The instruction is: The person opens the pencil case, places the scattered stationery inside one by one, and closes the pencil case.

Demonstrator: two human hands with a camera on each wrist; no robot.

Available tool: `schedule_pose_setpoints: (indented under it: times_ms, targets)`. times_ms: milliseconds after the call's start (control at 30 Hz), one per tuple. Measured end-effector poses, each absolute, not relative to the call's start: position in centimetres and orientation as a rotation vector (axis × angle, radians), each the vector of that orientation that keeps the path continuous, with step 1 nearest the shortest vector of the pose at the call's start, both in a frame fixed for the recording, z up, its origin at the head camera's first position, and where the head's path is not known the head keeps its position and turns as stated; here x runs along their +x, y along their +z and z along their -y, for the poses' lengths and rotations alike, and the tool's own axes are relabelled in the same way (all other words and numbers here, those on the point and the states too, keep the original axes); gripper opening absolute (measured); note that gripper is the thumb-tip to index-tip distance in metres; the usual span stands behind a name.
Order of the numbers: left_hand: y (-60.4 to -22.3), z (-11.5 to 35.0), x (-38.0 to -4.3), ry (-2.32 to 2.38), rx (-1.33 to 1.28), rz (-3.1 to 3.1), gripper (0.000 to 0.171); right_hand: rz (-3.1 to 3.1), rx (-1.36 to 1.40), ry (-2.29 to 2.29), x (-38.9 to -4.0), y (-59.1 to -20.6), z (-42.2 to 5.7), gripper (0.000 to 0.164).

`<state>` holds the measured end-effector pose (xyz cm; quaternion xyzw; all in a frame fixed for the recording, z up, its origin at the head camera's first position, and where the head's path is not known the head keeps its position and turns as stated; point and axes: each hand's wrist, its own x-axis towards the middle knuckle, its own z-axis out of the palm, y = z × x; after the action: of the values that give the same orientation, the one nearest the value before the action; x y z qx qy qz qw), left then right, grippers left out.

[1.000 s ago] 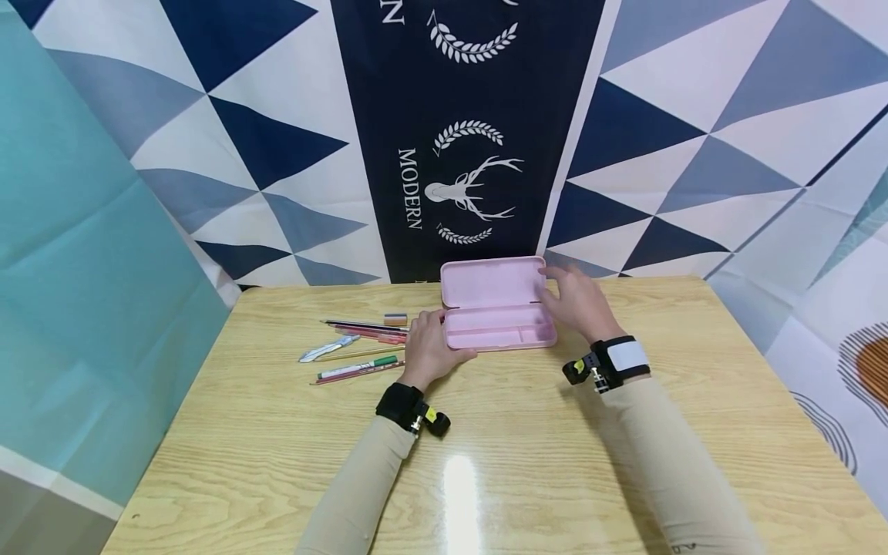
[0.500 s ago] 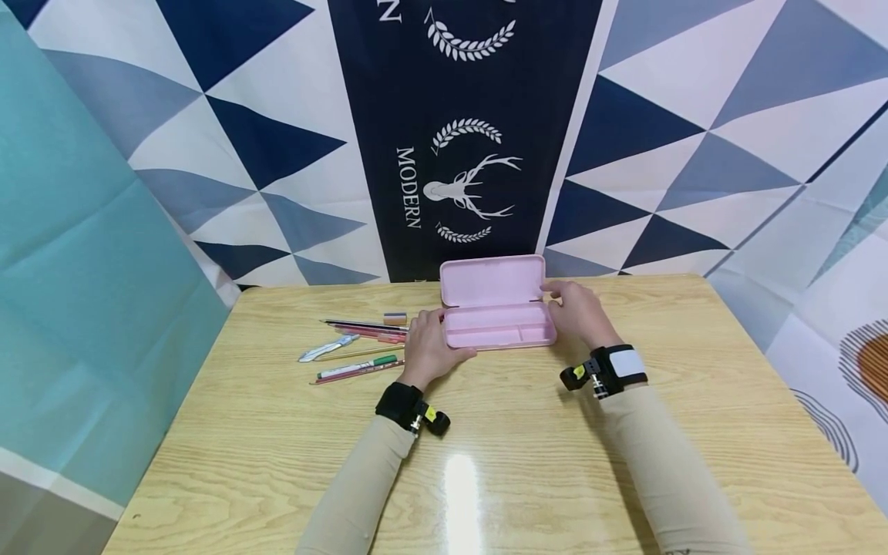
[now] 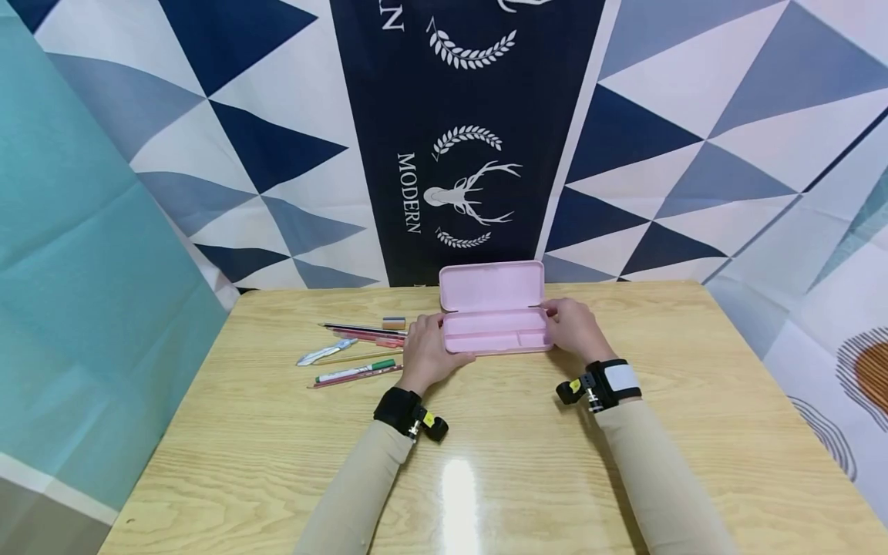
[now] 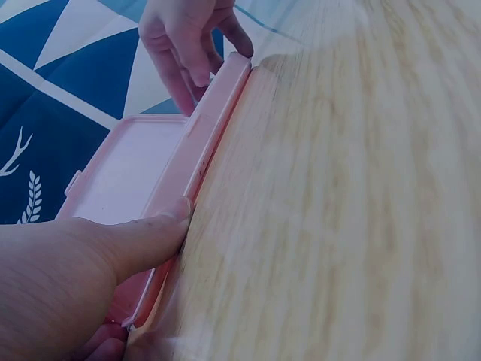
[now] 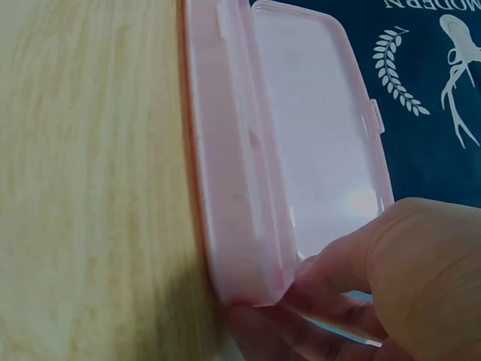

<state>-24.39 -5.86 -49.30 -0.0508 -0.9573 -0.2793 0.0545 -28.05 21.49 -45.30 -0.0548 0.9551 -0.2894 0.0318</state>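
A pink pencil case (image 3: 486,341) lies with its lid (image 3: 492,286) raised at the back of the table; its divided tray holds nothing visible. My left hand (image 3: 428,351) grips the left end, thumb along the front wall and fingers round the side, partly hidden. At the opposite end, my right hand (image 3: 576,330) holds the tray's corner. The right wrist view shows that thumb (image 5: 338,263) at the rim near the hinge and the fingers against the end wall.
Left of the case lie several pencils (image 3: 361,330), a green-capped marker (image 3: 355,371), a pale blue-white utensil (image 3: 326,352) and an eraser-like block (image 3: 393,323). Patterned cloth (image 3: 472,154) hangs right behind the table's back edge (image 3: 333,290).
My right hand has slid down from the lid's right edge to the right end of the tray. The left hand keeps its hold, and the lid stays raised.
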Motion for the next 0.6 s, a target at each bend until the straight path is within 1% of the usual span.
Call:
schedule_pose_setpoints:
  times_ms: [233,433,600]
  targets:
    - [-49.27,5.95,-24.32,-0.838,-0.127,2.923,0.100,-2.958,-0.210,-0.924,-27.91,-45.79,-21.56,0.037]
    - [-49.21,5.85,-24.34,-0.852,-0.137,2.916,0.100,-2.950,-0.178,-0.928,-27.76,-45.82,-21.62,0.040]
    - [-49.14,5.66,-24.36,-0.848,-0.130,2.933,0.100,-2.958,-0.149,-0.923,-27.79,-45.98,-21.63,0.037]
